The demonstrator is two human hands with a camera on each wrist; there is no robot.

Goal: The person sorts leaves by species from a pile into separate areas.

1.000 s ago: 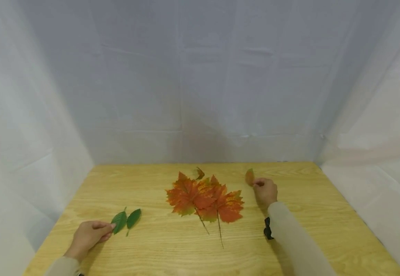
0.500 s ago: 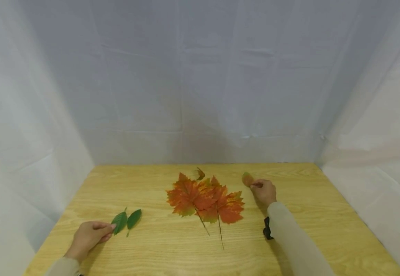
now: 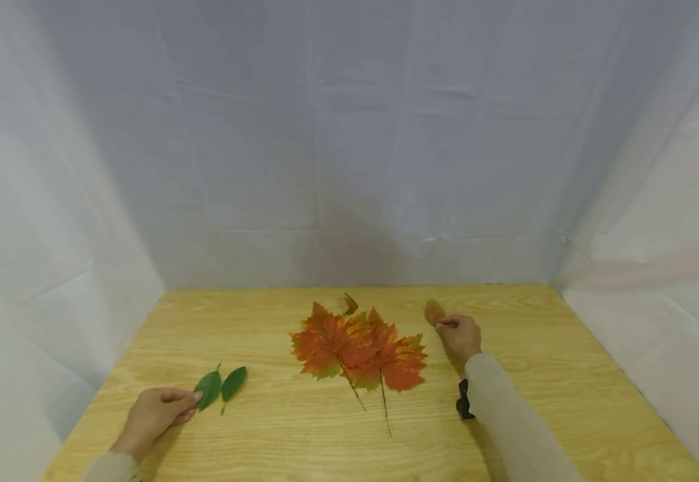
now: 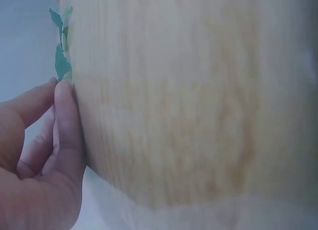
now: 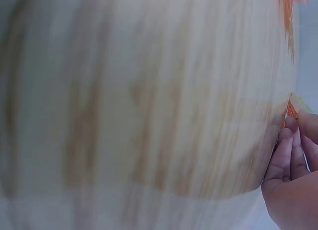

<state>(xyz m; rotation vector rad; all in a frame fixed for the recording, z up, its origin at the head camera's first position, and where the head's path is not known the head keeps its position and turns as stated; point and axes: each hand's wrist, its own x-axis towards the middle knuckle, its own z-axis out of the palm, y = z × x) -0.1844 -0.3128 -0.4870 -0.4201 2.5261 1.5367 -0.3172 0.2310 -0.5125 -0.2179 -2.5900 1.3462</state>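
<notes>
At the left of the table, my left hand [image 3: 158, 416] pinches the near edge of a green leaf [image 3: 208, 390] between thumb and fingertips. Right beside that leaf lies a second, darker green leaf [image 3: 234, 383]. In the left wrist view the pinched leaf [image 4: 62, 63] stands up from the fingertips. On the other side, my right hand [image 3: 461, 337] pinches a small orange-green leaf [image 3: 433, 311] close over the table. Only a bit of this leaf [image 5: 292, 109] shows past the fingers in the right wrist view.
Orange-red maple leaves [image 3: 331, 341] with dark thin stems overlap at the middle of the table [image 3: 289, 442]. Behind them sits a small curled brown-green leaf [image 3: 350, 304]. Pale cloth [image 3: 361, 134] hangs along the back and both sides.
My right hand has shifted slightly left and nearer, and the orange-green leaf in it has tilted further left. The left hand and the green leaves stay put.
</notes>
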